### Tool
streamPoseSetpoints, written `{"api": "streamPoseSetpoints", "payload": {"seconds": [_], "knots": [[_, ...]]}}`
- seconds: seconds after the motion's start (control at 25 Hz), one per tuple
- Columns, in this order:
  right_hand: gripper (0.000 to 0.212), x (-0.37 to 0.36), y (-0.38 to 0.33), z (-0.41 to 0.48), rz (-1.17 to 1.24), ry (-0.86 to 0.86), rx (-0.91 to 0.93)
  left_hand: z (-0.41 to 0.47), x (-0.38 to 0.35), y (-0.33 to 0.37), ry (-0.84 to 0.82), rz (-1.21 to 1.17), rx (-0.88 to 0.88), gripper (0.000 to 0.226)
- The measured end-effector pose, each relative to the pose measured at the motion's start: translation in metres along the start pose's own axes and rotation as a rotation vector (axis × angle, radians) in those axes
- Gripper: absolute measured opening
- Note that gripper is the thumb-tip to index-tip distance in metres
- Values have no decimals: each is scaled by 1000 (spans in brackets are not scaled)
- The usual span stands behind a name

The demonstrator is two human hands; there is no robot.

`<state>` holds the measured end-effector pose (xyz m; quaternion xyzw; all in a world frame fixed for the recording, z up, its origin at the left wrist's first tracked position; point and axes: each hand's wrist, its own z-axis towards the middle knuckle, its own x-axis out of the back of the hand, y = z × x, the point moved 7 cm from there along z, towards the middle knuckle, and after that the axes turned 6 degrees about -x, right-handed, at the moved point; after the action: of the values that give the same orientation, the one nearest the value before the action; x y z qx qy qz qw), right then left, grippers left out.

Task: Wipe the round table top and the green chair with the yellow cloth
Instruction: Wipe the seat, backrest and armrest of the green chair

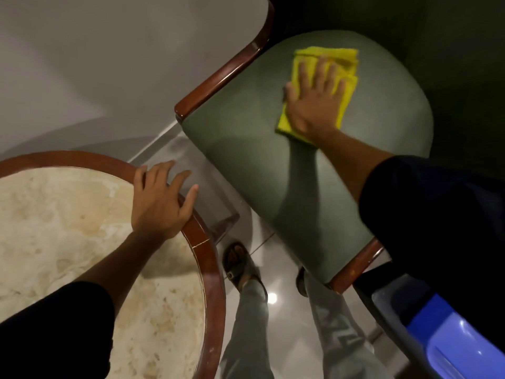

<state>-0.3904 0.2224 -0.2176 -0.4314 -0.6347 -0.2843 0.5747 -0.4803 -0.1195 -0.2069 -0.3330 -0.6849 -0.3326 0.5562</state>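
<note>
The right hand [314,102] lay flat on the yellow cloth [322,86], its grip spread and pressing the folded cloth down rather than pinching it, at about one o'clock in the view on the far part of the green chair [273,165] seat. The left hand [159,203] rested at about nine o'clock on the wooden rim of the round counter [202,242], its grip loosely spread, fingers draped over the edge and holding nothing. Judging from this, the chair step was in hand: the cloth covered only the back of the seat, so the near half of the seat, the dark backrest and the wooden armrest [226,75] probably remained to be wiped. Whether the counter's marbled cream top had already been cleaned could not be told; it showed mottled pale patches that might be its pattern or marks. The seat looked smooth and slightly padded. Below, between chair and counter at six o'clock, a glossy tiled floor [273,299] reflected a ceiling light, beside the person's sandalled foot [240,263]. A plain grey wall filled eleven o'clock, and a blue plastic object [442,340] sat at five o'clock.
</note>
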Motion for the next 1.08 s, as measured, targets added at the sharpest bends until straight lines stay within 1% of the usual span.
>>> {"api": "streamPoseSetpoints", "payload": {"seconds": [0.08, 0.12, 0.2, 0.24, 0.28, 0.32, 0.36, 0.4, 0.44, 0.48, 0.52, 0.56, 0.6, 0.64, 0.68, 0.72, 0.76, 0.8, 0.84, 0.88, 0.92, 1.0, 1.08], "knots": [[62, -13, -49, -53, -86, -29, 338, -2, 4, 1, -39, -7, 24, 66], [62, -18, -58, -86, -124, -46, 525, 0, 6, 2, -76, -27, 46, 71], [63, -22, -43, -154, -225, -158, 894, 4, 14, 11, -170, -96, 74, 79], [65, -22, -25, -181, -269, -208, 1034, 8, 21, 21, -195, -140, 65, 82], [67, -17, -5, -201, -268, -234, 1082, 14, 28, 37, -210, -202, 25, 85], [69, -7, 13, -212, -213, -222, 1016, 20, 34, 58, -231, -289, -27, 89], [74, 6, 32, -214, -144, -191, 833, 26, 39, 81, -271, -394, -71, 94], [81, 17, 52, -211, -89, -179, 573, 29, 40, 105, -326, -479, -98, 100], [88, 24, 75, -212, -63, -176, 314, 28, 38, 127, -383, -511, -114, 104], [91, 28, 95, -217, -59, -199, 103, 25, 34, 146, -422, -463, -134, 107], [88, 27, 110, -222, -14, -274, -57, 23, 31, 163, -427, -339, -166, 109], [80, 24, 123, -226, 81, -367, -187, 22, 30, 178, -396, -181, -216, 113], [71, 20, 130, -228, 183, -458, -272, 21, 32, 192, -352, -38, -271, 116], [61, 17, 132, -227, 250, -539, -277, 24, 35, 205, -320, 63, -326, 119], [48, 19, 128, -224, 276, -583, -208, 29, 38, 217, -308, 122, -379, 120], [33, 27, 121, -219, 286, -588, -122, 36, 41, 226, -321, 152, -428, 117], [22, 41, 113, -214, 326, -566, -48, 44, 46, 235, -356, 156, -468, 107], [20, 59, 107, -209, 389, -544, 0, 52, 52, 241, -405, 143, -495, 91], [26, 79, 103, -204, 455, -512, 29, 58, 60, 247, -463, 113, -516, 73], [33, 105, 104, -198, 505, -459, 33, 63, 72, 254, -523, 47, -534, 58], [39, 134, 110, -192, 542, -384, 23, 67, 89, 260, -580, -86, -522, 45], [48, 202, 137, -175, 631, -208, -34, 83, 134, 281, -642, -468, -401, 21], [50, 271, 180, -160, 740, 13, -124, 105, 175, 319, -626, -749, -347, 20]]}}
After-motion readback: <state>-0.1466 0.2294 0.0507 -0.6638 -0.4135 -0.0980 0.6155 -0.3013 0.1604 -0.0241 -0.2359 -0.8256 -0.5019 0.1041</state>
